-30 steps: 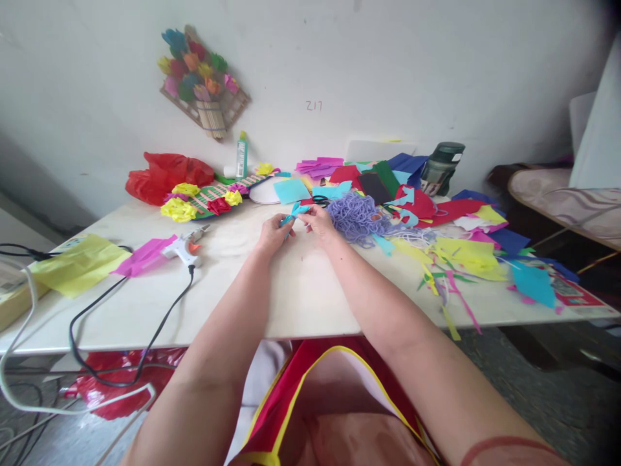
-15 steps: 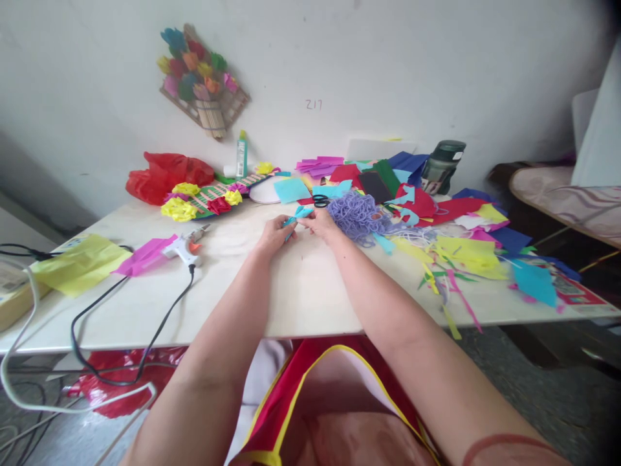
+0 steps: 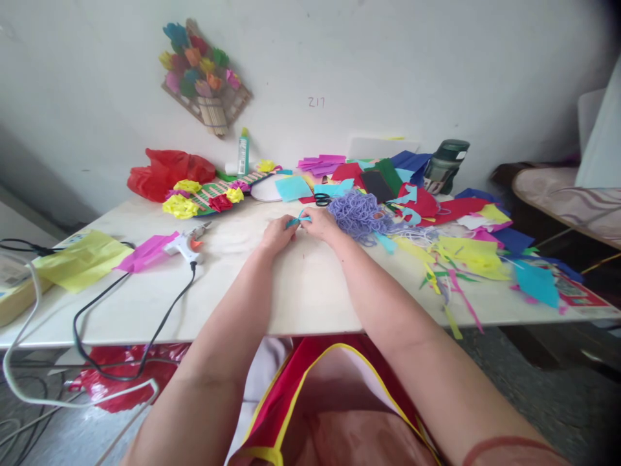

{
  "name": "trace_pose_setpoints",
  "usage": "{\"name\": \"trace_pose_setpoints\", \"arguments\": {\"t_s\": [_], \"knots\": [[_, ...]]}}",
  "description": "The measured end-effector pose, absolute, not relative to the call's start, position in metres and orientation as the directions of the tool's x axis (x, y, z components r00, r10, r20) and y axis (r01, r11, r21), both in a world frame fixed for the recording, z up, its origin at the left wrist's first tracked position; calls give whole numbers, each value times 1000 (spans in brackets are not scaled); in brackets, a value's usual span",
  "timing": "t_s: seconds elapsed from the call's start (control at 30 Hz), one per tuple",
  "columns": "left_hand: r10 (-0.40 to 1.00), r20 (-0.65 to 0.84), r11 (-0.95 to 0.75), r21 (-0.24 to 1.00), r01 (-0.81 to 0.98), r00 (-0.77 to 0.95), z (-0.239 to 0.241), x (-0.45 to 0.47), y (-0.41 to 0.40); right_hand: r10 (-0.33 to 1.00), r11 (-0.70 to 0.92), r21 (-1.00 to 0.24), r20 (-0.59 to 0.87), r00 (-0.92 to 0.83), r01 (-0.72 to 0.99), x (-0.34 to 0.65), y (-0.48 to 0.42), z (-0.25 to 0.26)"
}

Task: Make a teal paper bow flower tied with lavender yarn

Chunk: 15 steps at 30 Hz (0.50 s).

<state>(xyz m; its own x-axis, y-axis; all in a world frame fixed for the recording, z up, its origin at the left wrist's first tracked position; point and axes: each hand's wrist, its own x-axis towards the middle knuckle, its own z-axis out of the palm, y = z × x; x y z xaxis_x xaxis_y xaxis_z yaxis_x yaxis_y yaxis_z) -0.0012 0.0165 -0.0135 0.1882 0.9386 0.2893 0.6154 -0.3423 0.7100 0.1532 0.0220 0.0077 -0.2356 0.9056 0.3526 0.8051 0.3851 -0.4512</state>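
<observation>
Between my hands, just above the white table (image 3: 310, 291), is a small piece of blue crepe paper (image 3: 299, 220), bunched narrow. My left hand (image 3: 280, 233) pinches its left part, and my right hand (image 3: 317, 224) grips its right end. The fingers cover much of the paper. Right behind my right hand lie black-handled scissors (image 3: 321, 199), and a heap of purple yarn (image 3: 359, 215) sits beside it. Flat blue paper (image 3: 294, 188) lies beyond my hands. A guitar-shaped craft (image 3: 213, 195) with yellow, red and pink paper flowers rests to the far left.
A white glue gun (image 3: 187, 244) with a black cord lies on the left, near pink paper (image 3: 145, 252) and yellow paper (image 3: 87, 262). Coloured scraps (image 3: 473, 255) cover the right side. A dark bottle (image 3: 446, 167) stands at the back, as does a glue tube (image 3: 243, 152).
The blue crepe paper was wider and raised between my fingers; now it looks thinner and flatter. Both hands stay in nearly the same place, still holding it.
</observation>
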Motion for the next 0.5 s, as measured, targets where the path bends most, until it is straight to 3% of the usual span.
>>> {"name": "trace_pose_setpoints", "arguments": {"t_s": [0.13,0.5], "knots": [[935,289,-351,676,648,205,-12,-2,16,905,397,-291,284,-318,870,152,20,11],[940,293,-331,654,680,176,-13,0,18,894,350,-125,339,-292,928,143,11,11]]}}
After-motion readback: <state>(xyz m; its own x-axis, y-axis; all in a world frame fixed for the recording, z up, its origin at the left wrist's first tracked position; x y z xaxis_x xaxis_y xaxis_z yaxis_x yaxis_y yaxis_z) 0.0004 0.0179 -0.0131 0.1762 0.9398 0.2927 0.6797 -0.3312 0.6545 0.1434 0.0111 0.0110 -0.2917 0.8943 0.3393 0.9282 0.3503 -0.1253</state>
